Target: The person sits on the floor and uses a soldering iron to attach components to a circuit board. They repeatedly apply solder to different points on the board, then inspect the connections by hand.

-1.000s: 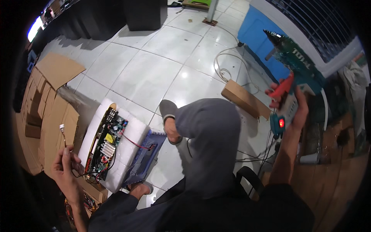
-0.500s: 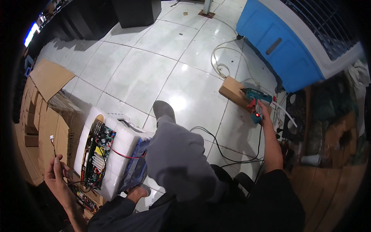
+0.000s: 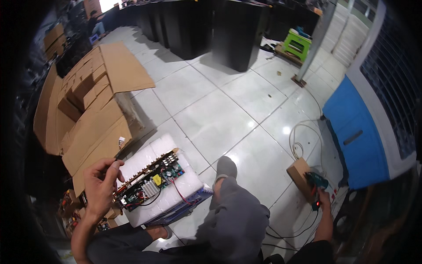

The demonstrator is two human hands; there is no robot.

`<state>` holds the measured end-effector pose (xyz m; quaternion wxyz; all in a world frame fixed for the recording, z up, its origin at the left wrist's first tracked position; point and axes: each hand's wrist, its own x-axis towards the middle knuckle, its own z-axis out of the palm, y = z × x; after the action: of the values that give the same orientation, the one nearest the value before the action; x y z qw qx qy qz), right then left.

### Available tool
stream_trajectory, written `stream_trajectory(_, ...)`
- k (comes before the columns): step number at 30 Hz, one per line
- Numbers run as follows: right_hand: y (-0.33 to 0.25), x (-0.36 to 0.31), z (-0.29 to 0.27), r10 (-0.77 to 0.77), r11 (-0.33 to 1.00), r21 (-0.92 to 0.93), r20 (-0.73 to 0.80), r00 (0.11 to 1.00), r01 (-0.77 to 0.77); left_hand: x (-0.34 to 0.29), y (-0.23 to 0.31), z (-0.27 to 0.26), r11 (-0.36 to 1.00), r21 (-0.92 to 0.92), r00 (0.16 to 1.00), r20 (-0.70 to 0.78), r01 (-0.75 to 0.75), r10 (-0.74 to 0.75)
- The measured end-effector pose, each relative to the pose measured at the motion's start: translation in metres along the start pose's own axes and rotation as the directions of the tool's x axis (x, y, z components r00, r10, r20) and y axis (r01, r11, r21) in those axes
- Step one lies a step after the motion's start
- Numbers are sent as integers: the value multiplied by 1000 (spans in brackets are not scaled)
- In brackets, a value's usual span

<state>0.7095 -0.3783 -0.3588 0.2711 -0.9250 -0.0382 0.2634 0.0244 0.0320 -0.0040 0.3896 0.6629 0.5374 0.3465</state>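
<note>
A green circuit board [image 3: 149, 185] with a metal heat sink and red and black wires lies on a white foam block [image 3: 180, 191] on the floor, beside my grey-trousered knee [image 3: 237, 215]. My left hand [image 3: 101, 182] hovers at the board's left end, thumb and forefinger pinched together; whether anything small sits between them is not visible. Far to the right, my right hand [image 3: 323, 200] grips a teal power screwdriver [image 3: 316, 182] with a red light, held low against a small cardboard box [image 3: 299, 174].
Flattened and stacked cardboard boxes [image 3: 92, 101] fill the left side. A blue cabinet [image 3: 356, 141] stands at right, with a coiled white cable [image 3: 301, 136] on the tiles before it. Black cabinets [image 3: 237, 31] and a green stool [image 3: 296, 44] stand at the back.
My right hand has brought the screwdriver down from bench height to the floor by the small box. My left hand has risen to the board's left end. The view has tilted up.
</note>
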Motion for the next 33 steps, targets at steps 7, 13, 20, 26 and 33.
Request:
stream_trajectory(7, -31, -32, 14, -254, 778, -628, -329, 909, -10, -15, 1, -8, 998, -27, 998, 26, 50, -49)
stream_trajectory(13, -108, -28, 10, -575, 790, -493, -386, 722, 365, -26, -7, -11, 991, -132, 999, 45, -3, 9)
stream_trajectory(20, -365, -236, 34, -920, 329, -245, -302, 251, 912, -38, -6, -9, 982, -128, 987, 67, -137, 147)
stream_trajectory(26, -482, -405, 68, -957, -235, -117, -145, -250, 965, -41, -1, -20, 972, -124, 974, 80, -201, 212)
stream_trajectory(33, -519, -496, 149, -941, 62, 541, 312, -132, 838, -44, -10, -24, 967, -101, 969, 63, -232, 239)
